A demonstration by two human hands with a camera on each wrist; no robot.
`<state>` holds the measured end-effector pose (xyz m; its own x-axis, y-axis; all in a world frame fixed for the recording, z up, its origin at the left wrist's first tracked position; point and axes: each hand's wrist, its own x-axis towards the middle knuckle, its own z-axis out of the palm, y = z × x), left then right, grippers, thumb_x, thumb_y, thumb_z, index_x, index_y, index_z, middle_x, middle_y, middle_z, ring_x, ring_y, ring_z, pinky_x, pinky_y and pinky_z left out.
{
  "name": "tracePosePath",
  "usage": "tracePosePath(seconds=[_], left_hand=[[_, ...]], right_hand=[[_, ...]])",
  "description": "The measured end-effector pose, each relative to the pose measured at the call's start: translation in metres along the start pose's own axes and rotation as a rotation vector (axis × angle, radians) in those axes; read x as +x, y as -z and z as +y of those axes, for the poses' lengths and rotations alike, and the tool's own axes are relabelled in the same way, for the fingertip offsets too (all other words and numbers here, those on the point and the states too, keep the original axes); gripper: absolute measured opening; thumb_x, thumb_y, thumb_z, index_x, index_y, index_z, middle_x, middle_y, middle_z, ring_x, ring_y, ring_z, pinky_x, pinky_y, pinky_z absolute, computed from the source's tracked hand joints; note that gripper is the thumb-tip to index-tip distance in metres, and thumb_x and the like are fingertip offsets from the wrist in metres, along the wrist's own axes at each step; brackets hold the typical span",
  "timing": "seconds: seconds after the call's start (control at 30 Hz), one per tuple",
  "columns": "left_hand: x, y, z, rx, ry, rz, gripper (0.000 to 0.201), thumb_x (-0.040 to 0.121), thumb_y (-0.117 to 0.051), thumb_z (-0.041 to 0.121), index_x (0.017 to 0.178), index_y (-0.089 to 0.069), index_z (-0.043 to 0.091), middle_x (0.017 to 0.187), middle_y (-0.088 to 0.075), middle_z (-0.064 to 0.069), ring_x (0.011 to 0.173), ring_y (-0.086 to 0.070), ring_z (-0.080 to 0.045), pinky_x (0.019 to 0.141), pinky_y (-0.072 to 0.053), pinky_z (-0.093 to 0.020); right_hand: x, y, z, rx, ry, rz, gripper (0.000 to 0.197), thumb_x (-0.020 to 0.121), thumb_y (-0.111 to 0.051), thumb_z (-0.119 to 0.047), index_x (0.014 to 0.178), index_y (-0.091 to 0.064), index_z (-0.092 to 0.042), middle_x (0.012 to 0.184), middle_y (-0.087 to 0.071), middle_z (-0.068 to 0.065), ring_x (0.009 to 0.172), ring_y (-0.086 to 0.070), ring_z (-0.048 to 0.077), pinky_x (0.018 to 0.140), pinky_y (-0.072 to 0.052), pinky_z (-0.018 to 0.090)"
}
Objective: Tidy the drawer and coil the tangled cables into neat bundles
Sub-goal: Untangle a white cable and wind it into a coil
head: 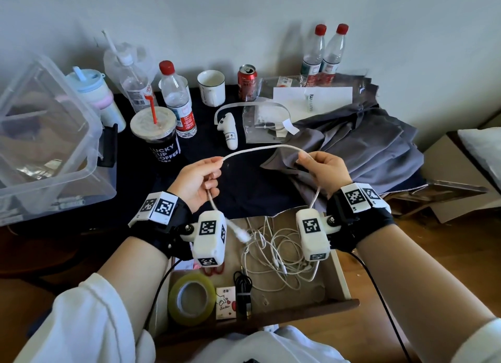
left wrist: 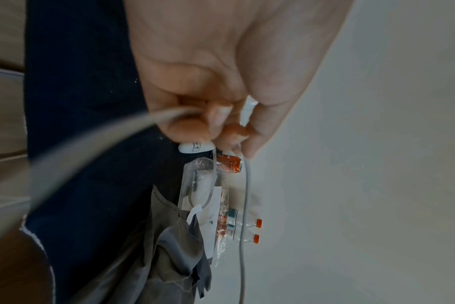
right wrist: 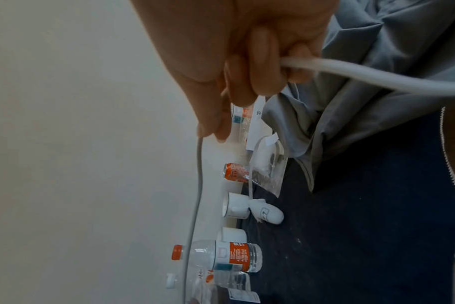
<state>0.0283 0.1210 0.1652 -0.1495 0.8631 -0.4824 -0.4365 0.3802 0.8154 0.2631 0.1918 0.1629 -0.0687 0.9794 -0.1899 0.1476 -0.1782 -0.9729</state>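
Both hands hold one thick white cable (head: 260, 149) up over the dark table, arched between them. My left hand (head: 202, 177) pinches it between thumb and fingers (left wrist: 195, 125); its free end with a white plug (head: 241, 233) dangles over the drawer. My right hand (head: 321, 170) grips the cable (right wrist: 377, 76) in curled fingers (right wrist: 260, 67), and the cable runs down behind the right wrist camera into the open drawer (head: 343, 276). A tangle of thin white cables (head: 282, 251) lies in the drawer's far half.
In the drawer's near half sit a roll of yellowish tape (head: 191, 299), a small card (head: 226, 303) and a bundled black cable (head: 244, 295). On the table stand bottles (head: 179, 99), a coffee cup (head: 158, 135), a mug (head: 211, 87), a red can (head: 247, 82), a white controller (head: 229, 132), grey cloth (head: 360, 148). A clear bin (head: 46, 145) stands left.
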Motion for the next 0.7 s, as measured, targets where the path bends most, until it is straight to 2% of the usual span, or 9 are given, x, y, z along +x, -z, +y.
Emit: tracePosePath(seconds=[0.07,0.13,0.17,0.23,0.3,0.37,0.47,0.57,0.7], left_hand=[[0.0,-0.003,-0.002,0.04,-0.019,-0.019,0.009,0.094,-0.051,0.012,0.088,-0.058,0.015,0.053,-0.043,0.007,0.034,-0.03,-0.001,0.036,-0.025,-0.014],[-0.001,-0.009,-0.004,0.084,-0.039,-0.041,0.009,0.093,-0.052,0.009,0.089,-0.059,0.012,0.054,-0.044,0.005,0.034,-0.03,-0.001,0.035,-0.022,-0.013],[-0.002,-0.012,-0.004,0.111,-0.051,-0.057,0.008,0.093,-0.053,0.008,0.089,-0.06,0.01,0.054,-0.045,0.005,0.035,-0.031,-0.001,0.035,-0.022,-0.013],[-0.004,-0.02,-0.005,0.182,-0.075,-0.093,0.007,0.091,-0.055,0.008,0.089,-0.061,0.009,0.054,-0.046,0.005,0.036,-0.031,-0.001,0.036,-0.022,-0.014],[-0.005,-0.029,-0.005,0.247,-0.085,-0.119,0.007,0.091,-0.056,0.007,0.087,-0.062,0.008,0.053,-0.046,0.005,0.036,-0.031,-0.001,0.036,-0.021,-0.014],[-0.006,-0.036,-0.005,0.283,-0.092,-0.138,0.007,0.091,-0.056,0.008,0.086,-0.062,0.007,0.052,-0.047,0.004,0.036,-0.031,-0.002,0.036,-0.021,-0.014],[-0.006,-0.038,-0.005,0.306,-0.096,-0.177,0.008,0.091,-0.055,0.01,0.087,-0.061,0.007,0.053,-0.046,0.005,0.037,-0.031,-0.002,0.038,-0.021,-0.015],[-0.007,-0.031,-0.007,0.361,-0.086,-0.227,0.017,0.094,-0.052,0.018,0.086,-0.063,0.009,0.048,-0.042,0.007,0.039,-0.03,-0.004,0.043,-0.026,-0.016],[-0.007,-0.016,-0.013,0.365,-0.052,-0.246,0.034,0.097,-0.043,0.033,0.08,-0.061,0.011,0.048,-0.035,0.009,0.039,-0.03,-0.005,0.049,-0.034,-0.017]], right_hand=[[-0.001,-0.004,0.0,-0.006,0.005,-0.059,0.012,0.084,-0.065,-0.011,0.073,-0.061,-0.009,0.054,-0.049,-0.001,0.035,-0.04,0.0,0.041,-0.037,0.011],[-0.003,-0.01,-0.002,-0.054,0.009,-0.151,0.008,0.082,-0.067,-0.005,0.088,-0.062,-0.006,0.058,-0.053,-0.001,0.039,-0.048,0.0,0.046,-0.045,0.012],[-0.004,-0.013,-0.003,-0.073,0.018,-0.196,0.021,0.081,-0.067,-0.004,0.1,-0.06,-0.004,0.058,-0.054,-0.002,0.042,-0.051,0.001,0.052,-0.049,0.014],[-0.007,-0.02,-0.005,-0.108,0.072,-0.257,0.045,0.078,-0.07,-0.004,0.118,-0.05,-0.012,0.06,-0.056,-0.002,0.049,-0.056,0.006,0.063,-0.051,0.02],[-0.011,-0.027,-0.01,-0.214,0.173,-0.303,0.054,0.077,-0.072,-0.008,0.122,-0.045,-0.023,0.065,-0.056,0.001,0.058,-0.058,0.013,0.069,-0.052,0.024],[-0.015,-0.033,-0.015,-0.366,0.235,-0.389,0.045,0.079,-0.071,-0.014,0.12,-0.052,-0.022,0.061,-0.052,-0.002,0.053,-0.055,0.013,0.06,-0.05,0.023],[-0.017,-0.041,-0.017,-0.391,0.249,-0.439,0.006,0.086,-0.064,-0.021,0.091,-0.062,-0.019,0.046,-0.045,-0.011,0.037,-0.042,0.003,0.042,-0.037,0.016],[-0.01,-0.037,-0.017,-0.311,0.255,-0.309,0.02,0.087,-0.062,-0.022,0.069,-0.054,-0.021,0.047,-0.044,-0.012,0.033,-0.037,0.002,0.036,-0.028,0.012],[-0.005,-0.024,-0.024,0.039,0.132,-0.231,0.026,0.093,-0.052,-0.015,0.068,-0.051,-0.015,0.049,-0.039,-0.002,0.032,-0.028,0.002,0.032,-0.024,0.013]])
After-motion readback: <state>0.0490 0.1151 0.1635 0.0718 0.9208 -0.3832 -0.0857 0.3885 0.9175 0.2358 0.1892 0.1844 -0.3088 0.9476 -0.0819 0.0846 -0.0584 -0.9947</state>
